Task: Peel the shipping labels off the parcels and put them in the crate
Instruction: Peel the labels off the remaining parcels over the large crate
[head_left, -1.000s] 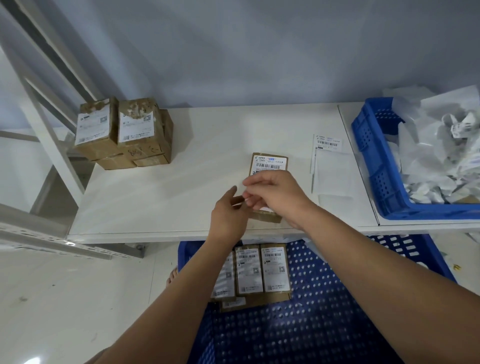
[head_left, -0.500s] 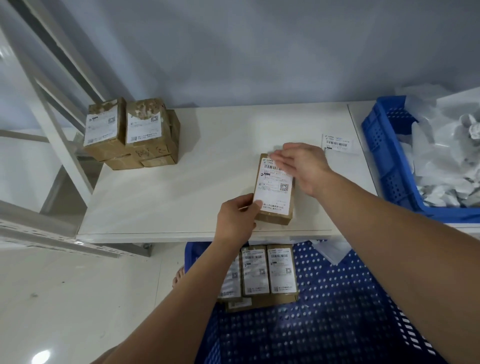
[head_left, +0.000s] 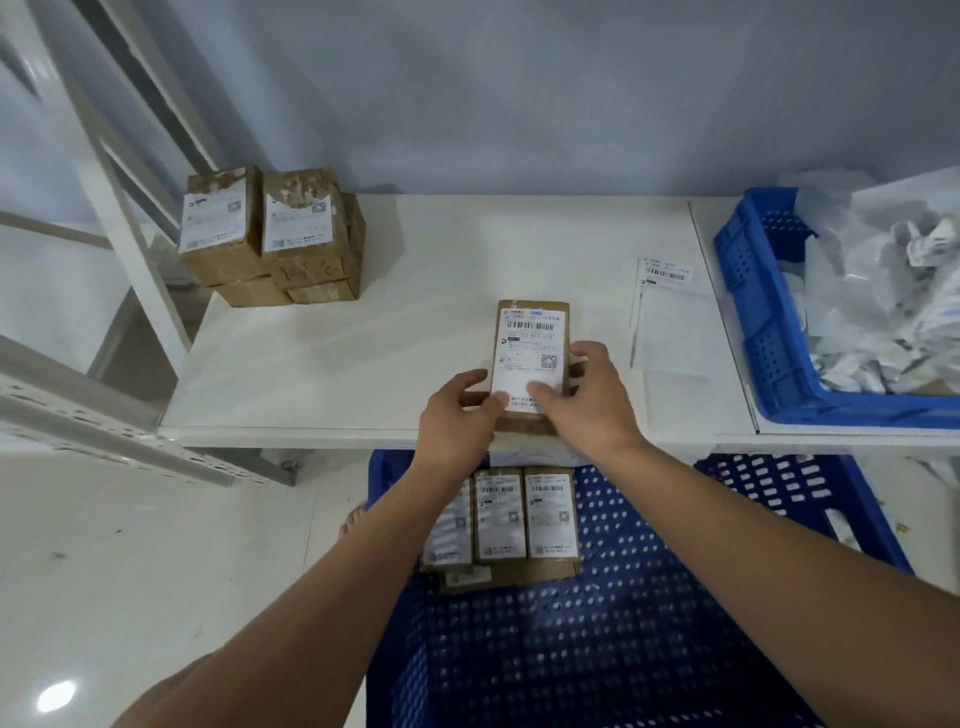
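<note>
A small brown cardboard parcel (head_left: 530, 312) lies near the front edge of the white table (head_left: 415, 291), with a white shipping label (head_left: 530, 348) on its top. My left hand (head_left: 457, 421) holds the parcel's near left corner, thumb on the label's lower edge. My right hand (head_left: 587, 400) grips the near right side, thumb pressed on the label's lower part. A blue crate (head_left: 753, 322) at the right holds crumpled white labels and bags (head_left: 893, 312).
A stack of labelled parcels (head_left: 270, 234) sits at the table's back left. A loose label sheet (head_left: 665, 291) lies right of the parcel. Below the table a large blue crate (head_left: 649, 623) holds several labelled parcels (head_left: 519, 514). A white metal frame (head_left: 130, 218) stands at left.
My right hand came back from the parcel's far end to its near right side. My left hand shifted slightly along the near left corner. The parcel stays on the table.
</note>
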